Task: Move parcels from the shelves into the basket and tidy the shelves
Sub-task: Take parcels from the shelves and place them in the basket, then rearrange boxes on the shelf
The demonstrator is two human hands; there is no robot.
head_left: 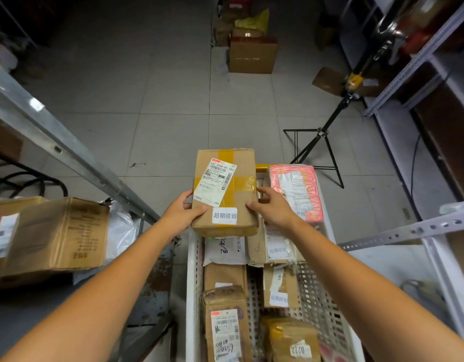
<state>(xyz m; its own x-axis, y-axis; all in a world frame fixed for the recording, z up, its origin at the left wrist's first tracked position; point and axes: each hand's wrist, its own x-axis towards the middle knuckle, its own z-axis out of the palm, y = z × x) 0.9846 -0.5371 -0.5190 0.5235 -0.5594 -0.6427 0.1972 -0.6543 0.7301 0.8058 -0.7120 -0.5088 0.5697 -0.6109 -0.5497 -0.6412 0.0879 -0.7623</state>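
A brown cardboard parcel (238,178) with yellow tape and a white shipping label is held over the far end of the white perforated basket (193,283). My left hand (184,212) grips its left near corner and my right hand (271,207) grips its right side. The basket holds several parcels: a pink-wrapped one (296,192) at the far right, a white bag (223,250), brown boxes (225,322) and a taped box (293,340) at the near end. A large cardboard box (56,236) lies on the left shelf.
A metal shelf rail (69,147) runs diagonally on the left, with a clear plastic bag (121,228) beside the big box. Grey shelving (408,231) stands on the right. A black tripod (322,142) stands on the tiled floor; more boxes (251,56) sit further down the aisle.
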